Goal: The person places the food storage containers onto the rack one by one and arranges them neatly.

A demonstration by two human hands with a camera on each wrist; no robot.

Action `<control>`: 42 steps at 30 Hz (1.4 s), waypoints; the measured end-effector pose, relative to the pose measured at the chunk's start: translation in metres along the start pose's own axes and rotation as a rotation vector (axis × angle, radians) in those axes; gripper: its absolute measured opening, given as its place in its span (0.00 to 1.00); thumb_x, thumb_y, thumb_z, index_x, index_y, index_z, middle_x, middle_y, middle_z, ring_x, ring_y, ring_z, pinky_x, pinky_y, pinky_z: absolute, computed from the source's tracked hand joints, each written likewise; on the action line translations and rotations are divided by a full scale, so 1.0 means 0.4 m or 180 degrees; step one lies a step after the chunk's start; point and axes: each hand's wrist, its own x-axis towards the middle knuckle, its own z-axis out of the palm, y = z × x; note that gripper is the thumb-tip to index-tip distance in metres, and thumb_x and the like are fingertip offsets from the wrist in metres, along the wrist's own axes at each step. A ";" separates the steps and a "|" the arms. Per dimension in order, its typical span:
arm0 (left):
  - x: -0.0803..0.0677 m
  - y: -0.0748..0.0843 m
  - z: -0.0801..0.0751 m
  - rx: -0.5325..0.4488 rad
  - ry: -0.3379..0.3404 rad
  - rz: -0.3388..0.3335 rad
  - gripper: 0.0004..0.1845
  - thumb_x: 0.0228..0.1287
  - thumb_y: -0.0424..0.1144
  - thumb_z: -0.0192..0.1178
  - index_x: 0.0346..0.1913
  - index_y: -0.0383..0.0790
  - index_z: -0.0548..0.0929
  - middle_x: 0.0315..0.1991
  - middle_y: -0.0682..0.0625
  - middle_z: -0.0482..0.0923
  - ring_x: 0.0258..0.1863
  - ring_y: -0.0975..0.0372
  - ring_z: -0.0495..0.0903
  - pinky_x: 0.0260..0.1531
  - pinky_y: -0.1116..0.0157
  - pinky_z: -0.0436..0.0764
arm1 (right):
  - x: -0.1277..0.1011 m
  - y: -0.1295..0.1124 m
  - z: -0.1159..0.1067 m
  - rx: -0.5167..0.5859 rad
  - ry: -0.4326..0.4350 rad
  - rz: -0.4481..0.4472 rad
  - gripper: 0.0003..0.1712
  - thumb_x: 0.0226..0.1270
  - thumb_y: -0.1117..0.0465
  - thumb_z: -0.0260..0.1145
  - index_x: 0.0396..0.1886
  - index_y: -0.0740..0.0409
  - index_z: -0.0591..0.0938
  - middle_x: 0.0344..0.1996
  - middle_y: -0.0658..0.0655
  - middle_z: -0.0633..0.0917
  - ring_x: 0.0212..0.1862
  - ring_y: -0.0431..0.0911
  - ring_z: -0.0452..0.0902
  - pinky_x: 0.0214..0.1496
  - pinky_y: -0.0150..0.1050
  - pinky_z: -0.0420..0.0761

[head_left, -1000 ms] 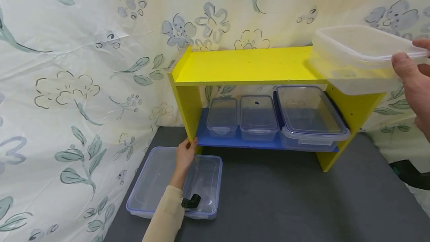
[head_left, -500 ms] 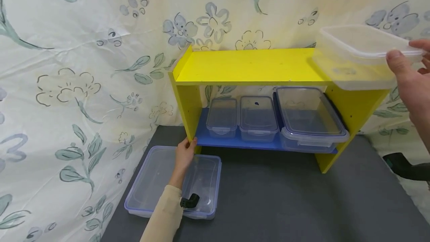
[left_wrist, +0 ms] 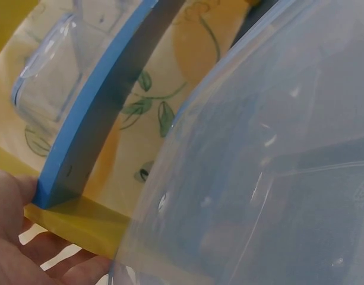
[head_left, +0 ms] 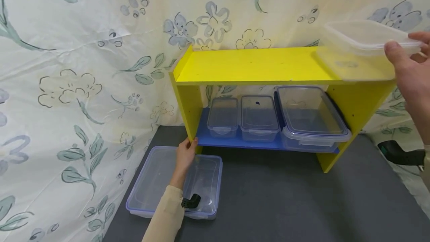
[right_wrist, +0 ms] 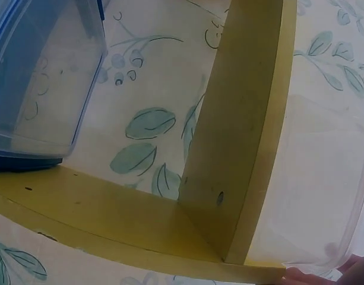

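My right hand (head_left: 408, 68) grips the near right rim of a frosted plastic food container (head_left: 359, 59), thumb on the outer side. The container overlaps the right end of the top board of a yellow shelf unit (head_left: 248, 64); in the right wrist view, the container (right_wrist: 312, 184) lies against that board's upper face. My left hand (head_left: 184, 156) holds the lower front edge of the unit's left side panel. In the left wrist view its thumb sits at the corner of the blue board (left_wrist: 81, 130), with the fingers curled behind the yellow panel.
On the blue lower board stand a small lidded container (head_left: 223, 117), a medium one (head_left: 259, 117) and a large one (head_left: 312, 115). Two wide, flat containers lie on the dark table (head_left: 268, 193) at left, a left one (head_left: 152, 182) and a right one (head_left: 209, 182), partly behind my left forearm.
The frosted container has moved back and slightly up over the top board's right end, with my right hand still gripping it. My left hand has stayed on the side panel.
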 end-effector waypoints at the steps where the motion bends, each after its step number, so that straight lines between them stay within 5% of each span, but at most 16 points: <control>1: 0.000 0.001 0.000 0.0003 0.0008 0.0007 0.12 0.70 0.44 0.57 0.39 0.38 0.83 0.32 0.40 0.82 0.30 0.55 0.75 0.32 0.64 0.73 | 0.001 -0.003 0.002 0.0016 0.0000 -0.0001 0.30 0.72 0.39 0.49 0.72 0.29 0.57 0.74 0.40 0.60 0.65 0.29 0.64 0.73 0.34 0.60; 14: -0.004 0.004 0.005 0.0009 -0.0011 0.0020 0.12 0.70 0.45 0.57 0.40 0.39 0.84 0.32 0.42 0.82 0.29 0.55 0.74 0.31 0.63 0.72 | 0.018 -0.023 0.010 -0.0169 -0.0026 0.0144 0.33 0.68 0.34 0.47 0.72 0.26 0.56 0.74 0.39 0.56 0.57 0.27 0.65 0.72 0.36 0.62; 29: -0.003 0.002 0.008 -0.0081 -0.0025 -0.0027 0.13 0.71 0.45 0.57 0.42 0.38 0.84 0.34 0.39 0.83 0.29 0.55 0.74 0.31 0.63 0.72 | 0.025 -0.017 0.021 -0.0426 -0.0301 0.0020 0.35 0.70 0.33 0.39 0.74 0.26 0.47 0.78 0.50 0.49 0.67 0.41 0.63 0.73 0.42 0.60; 37: -0.002 -0.002 0.005 -0.0028 -0.0006 -0.0063 0.13 0.70 0.47 0.57 0.42 0.40 0.84 0.34 0.41 0.84 0.30 0.55 0.75 0.31 0.63 0.73 | -0.003 0.003 0.026 -0.0431 -0.0204 -0.0377 0.41 0.74 0.40 0.45 0.77 0.33 0.35 0.79 0.43 0.43 0.79 0.43 0.44 0.76 0.44 0.51; 42: -0.001 -0.004 0.004 -0.0056 0.0005 -0.0073 0.13 0.70 0.46 0.57 0.42 0.39 0.84 0.35 0.42 0.84 0.30 0.56 0.75 0.31 0.63 0.73 | -0.051 0.011 0.046 -0.0656 0.0110 -0.0795 0.44 0.71 0.45 0.54 0.77 0.34 0.40 0.77 0.52 0.55 0.74 0.51 0.56 0.76 0.47 0.56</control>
